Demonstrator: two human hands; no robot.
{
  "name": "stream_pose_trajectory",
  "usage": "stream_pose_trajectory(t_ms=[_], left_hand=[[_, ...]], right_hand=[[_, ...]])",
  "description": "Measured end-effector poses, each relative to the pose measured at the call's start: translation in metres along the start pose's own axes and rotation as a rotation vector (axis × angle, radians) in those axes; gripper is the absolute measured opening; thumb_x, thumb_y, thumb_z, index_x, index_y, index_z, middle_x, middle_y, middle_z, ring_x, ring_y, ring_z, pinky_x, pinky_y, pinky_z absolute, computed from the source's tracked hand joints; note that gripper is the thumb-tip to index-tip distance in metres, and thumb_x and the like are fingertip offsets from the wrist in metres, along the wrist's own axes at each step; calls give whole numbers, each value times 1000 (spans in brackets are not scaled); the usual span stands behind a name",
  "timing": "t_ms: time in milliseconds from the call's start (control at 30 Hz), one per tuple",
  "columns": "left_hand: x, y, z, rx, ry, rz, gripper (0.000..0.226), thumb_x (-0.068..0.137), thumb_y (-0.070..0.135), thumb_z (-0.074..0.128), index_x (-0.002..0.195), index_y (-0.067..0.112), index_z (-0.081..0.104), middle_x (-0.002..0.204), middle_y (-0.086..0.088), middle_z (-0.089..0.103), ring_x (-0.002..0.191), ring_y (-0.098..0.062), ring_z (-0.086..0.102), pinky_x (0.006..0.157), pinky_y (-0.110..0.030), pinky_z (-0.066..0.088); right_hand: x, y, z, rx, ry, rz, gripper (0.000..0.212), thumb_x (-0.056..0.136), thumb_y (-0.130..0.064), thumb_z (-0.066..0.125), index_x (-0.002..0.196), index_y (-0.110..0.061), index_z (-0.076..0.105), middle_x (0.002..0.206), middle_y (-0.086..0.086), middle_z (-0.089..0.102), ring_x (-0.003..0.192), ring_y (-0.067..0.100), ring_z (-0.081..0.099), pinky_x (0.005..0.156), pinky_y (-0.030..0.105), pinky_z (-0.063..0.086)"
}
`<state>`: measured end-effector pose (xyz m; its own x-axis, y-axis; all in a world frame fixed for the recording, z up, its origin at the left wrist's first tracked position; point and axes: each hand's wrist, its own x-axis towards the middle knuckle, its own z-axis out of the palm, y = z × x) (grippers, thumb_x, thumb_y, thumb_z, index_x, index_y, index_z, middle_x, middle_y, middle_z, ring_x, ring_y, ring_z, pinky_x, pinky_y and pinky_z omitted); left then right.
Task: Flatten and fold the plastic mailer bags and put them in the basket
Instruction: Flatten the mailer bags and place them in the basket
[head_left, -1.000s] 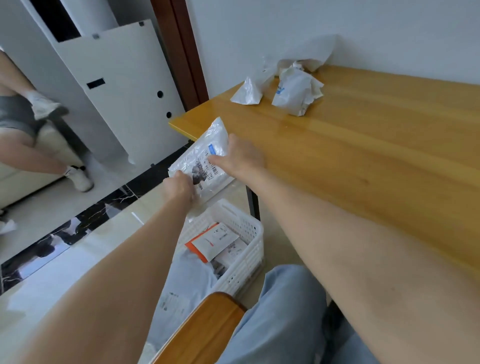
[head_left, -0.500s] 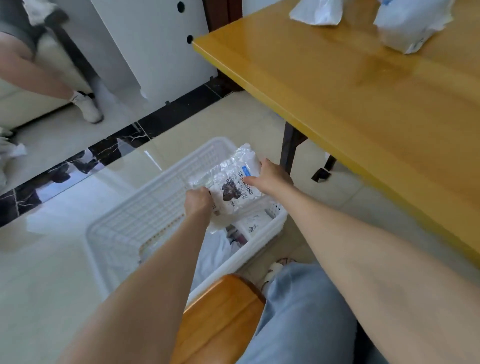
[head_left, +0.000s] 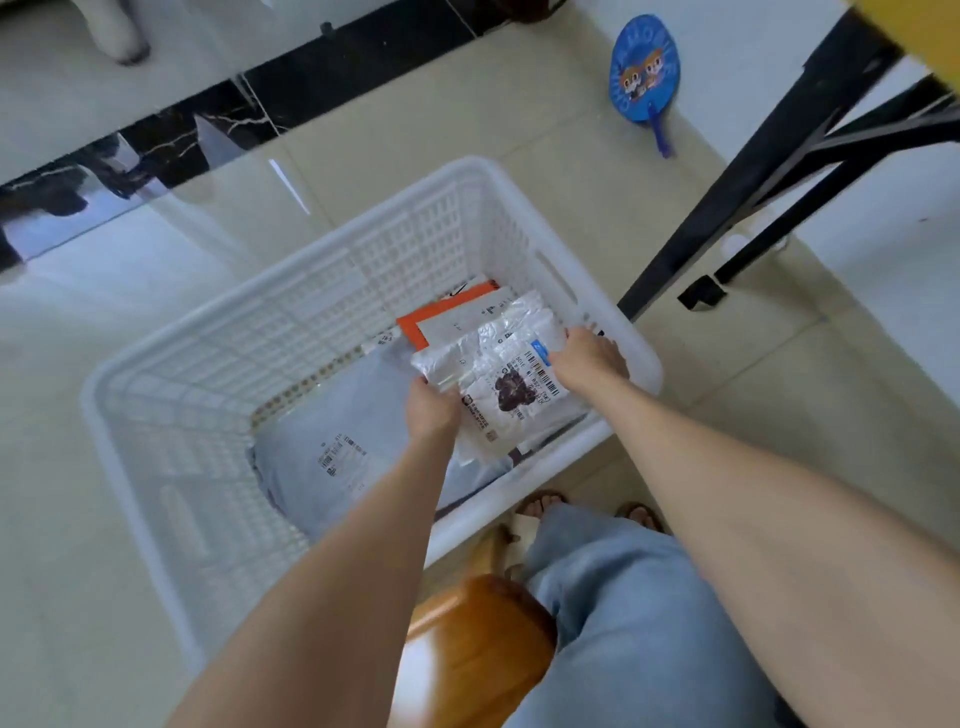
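Note:
A folded white mailer bag (head_left: 498, 374) with a barcode label is held low inside the white plastic basket (head_left: 291, 312) on the floor, near its right corner. My left hand (head_left: 432, 410) grips the bag's left edge and my right hand (head_left: 589, 361) grips its right edge, beside the basket's rim. Under the bag lie an orange-edged mailer (head_left: 441, 317) and a large grey-blue mailer (head_left: 343, 447) on the basket's bottom.
Black table legs (head_left: 769, 171) stand right of the basket, the yellow tabletop's edge (head_left: 919, 31) above them. A blue hand fan (head_left: 644, 67) lies on the tiled floor beyond. A wooden stool (head_left: 478, 649) and my jeans-clad legs are just below the basket.
Both hands carried the folded bag from the table's edge down into the basket. The view tilted down, so the crumpled bags on the table are out of sight.

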<state>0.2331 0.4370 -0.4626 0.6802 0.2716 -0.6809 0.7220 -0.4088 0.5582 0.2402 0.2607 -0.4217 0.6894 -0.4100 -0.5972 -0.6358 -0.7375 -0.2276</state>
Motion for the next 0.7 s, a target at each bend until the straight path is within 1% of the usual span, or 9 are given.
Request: stream_pose_trajectory(t_ms=[67,167,233,333,400,500,533,633,700], left_hand=[[5,-7,5,-26,4,-13,33,90,18,56,122,11,50,106,-11,63,95,-32,64,82,-44,55],[23,-26,20,-40,23,-67,37,91,21,58,125,10,51,108,-10,62,98,-31,63,86,-44,53],[32,-37,30,-55,33,-89,37,90,21,60,125,9,52,108,-10,62,100,-30,63,88,-44,52],[46,-53,45,-77,24,-108,35,91,22,59,125,14,50,110,-10,63,99,-30,63,89,-45,52],[53,-59,53,-91,2,-92,30,94,20,55,123,15,50,100,-8,62,90,-28,62,87,-44,53],[60,-63,57,-104,2,-41,28,96,14,53,124,13,51,97,-11,63,83,-26,60,82,-41,54],[63,-63,58,-110,11,-40,30,96,15,53,126,13,51,101,-13,64,87,-27,61,83,-40,53],[72,-62,62,-94,8,-73,38,96,20,54,133,12,47,119,-13,62,106,-30,60,89,-36,49],[74,-64,64,-39,-47,-58,45,94,18,54,137,11,41,125,-11,58,112,-29,57,88,-32,45]], right_hand=[[7,4,10,-78,24,7,29,96,-26,52,121,-11,53,122,11,59,115,31,51,80,35,41],[29,10,33,-84,-48,10,23,94,-30,59,105,-10,59,104,7,65,85,26,56,65,29,40],[38,14,47,-28,-101,19,18,94,-27,59,100,-11,57,96,6,61,79,24,53,64,29,38],[51,21,66,-26,-117,10,13,95,-22,55,101,-11,56,103,9,59,84,24,50,69,30,37],[59,24,75,-30,-105,20,22,96,-17,53,114,-6,58,113,11,61,88,25,51,71,30,38],[69,26,83,-19,-73,75,38,96,-15,53,132,-5,46,129,14,55,111,32,55,82,34,42],[72,25,86,-22,-66,100,42,96,-14,52,135,-4,41,132,16,53,115,34,54,83,35,43],[82,21,93,-34,-48,159,46,97,-10,50,138,-3,32,130,18,54,114,35,56,77,36,43],[86,17,99,-33,-61,190,53,94,-7,52,141,-3,28,134,18,52,116,35,55,84,37,48]])
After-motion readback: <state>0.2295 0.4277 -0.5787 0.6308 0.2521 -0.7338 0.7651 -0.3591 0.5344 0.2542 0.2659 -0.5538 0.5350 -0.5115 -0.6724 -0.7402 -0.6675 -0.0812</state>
